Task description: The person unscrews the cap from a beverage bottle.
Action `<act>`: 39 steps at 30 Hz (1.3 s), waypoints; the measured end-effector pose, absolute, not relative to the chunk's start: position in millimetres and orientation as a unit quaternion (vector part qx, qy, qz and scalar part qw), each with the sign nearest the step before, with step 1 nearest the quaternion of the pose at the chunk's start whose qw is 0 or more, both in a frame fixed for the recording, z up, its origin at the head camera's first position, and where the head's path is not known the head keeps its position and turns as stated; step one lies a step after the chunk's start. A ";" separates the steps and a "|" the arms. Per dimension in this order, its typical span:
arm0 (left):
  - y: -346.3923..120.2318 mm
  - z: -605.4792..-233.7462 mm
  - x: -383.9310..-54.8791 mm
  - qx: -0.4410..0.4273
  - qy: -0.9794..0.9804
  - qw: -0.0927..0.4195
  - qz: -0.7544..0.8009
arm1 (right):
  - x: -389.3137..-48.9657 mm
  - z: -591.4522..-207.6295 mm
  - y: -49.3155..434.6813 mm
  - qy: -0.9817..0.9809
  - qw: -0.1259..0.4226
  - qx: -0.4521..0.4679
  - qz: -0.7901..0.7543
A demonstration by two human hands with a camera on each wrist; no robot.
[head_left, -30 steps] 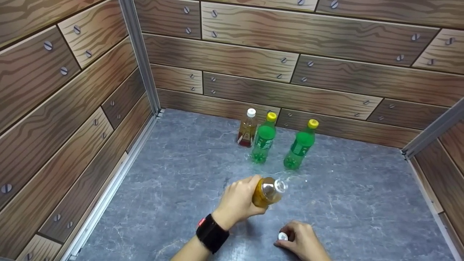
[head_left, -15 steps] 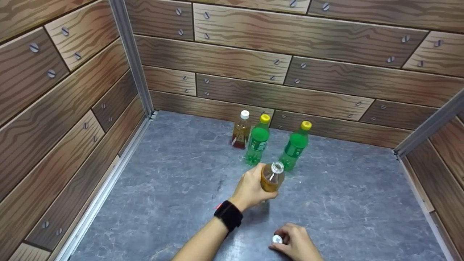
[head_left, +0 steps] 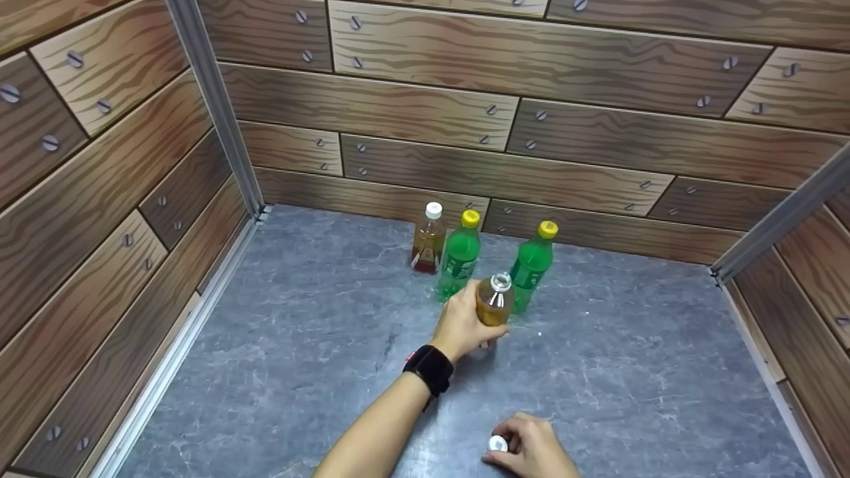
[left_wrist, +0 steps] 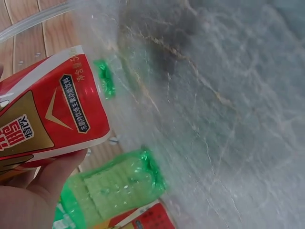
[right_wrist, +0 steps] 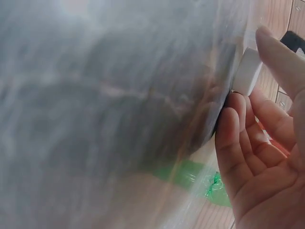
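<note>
A: From the left, what first?

B: Toward the back of the table [head_left: 285, 345], a white-capped bottle [head_left: 427, 247], upright, with a yellow-capped green bottle [head_left: 461, 254] just beside. Set back there, presumably, to leave working room in front.

A: And the left hand [head_left: 459, 324]?

B: In front of that green bottle, black band [head_left: 430, 369] at the wrist, thumb and fingers clamped round an uncapped bottle [head_left: 495, 302]. Gripped by the body, most likely to keep the mouth free and the amber drink steady. In the left wrist view, a red label [left_wrist: 71, 102] on it.

A: Standing or lifted?

B: Hard to tell.

A: Further right?

B: Nearer the person, a white cap [head_left: 498, 443], pinched between thumb and fingertips of the right hand [head_left: 536, 447]. Held by the edge, probably against rolling off.

A: And beyond?

B: Partly behind the uncapped bottle, a second green bottle [head_left: 533, 259], upright, yellow-capped too.
</note>
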State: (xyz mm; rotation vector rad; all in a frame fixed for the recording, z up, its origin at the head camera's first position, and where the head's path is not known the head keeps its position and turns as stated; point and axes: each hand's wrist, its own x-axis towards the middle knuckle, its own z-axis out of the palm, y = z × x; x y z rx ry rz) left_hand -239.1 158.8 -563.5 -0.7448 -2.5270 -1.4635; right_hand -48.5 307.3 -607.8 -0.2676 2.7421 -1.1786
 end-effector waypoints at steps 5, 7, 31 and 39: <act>166.5 -576.9 -246.2 -0.244 -0.838 0.055 -0.485 | -48.3 -607.5 306.6 0.910 0.082 -0.078 -0.399; 169.1 -583.5 -247.7 -0.240 -0.838 0.050 -0.487 | -48.5 -607.2 306.6 0.909 0.080 -0.079 -0.401; 169.2 -598.0 -248.6 -0.220 -0.832 0.033 -0.508 | -48.7 -607.2 309.7 0.905 0.116 -0.065 -0.404; 162.5 -595.6 -247.9 -0.230 -0.839 0.046 -0.490 | -53.1 -603.9 310.9 0.904 0.133 -0.050 -0.403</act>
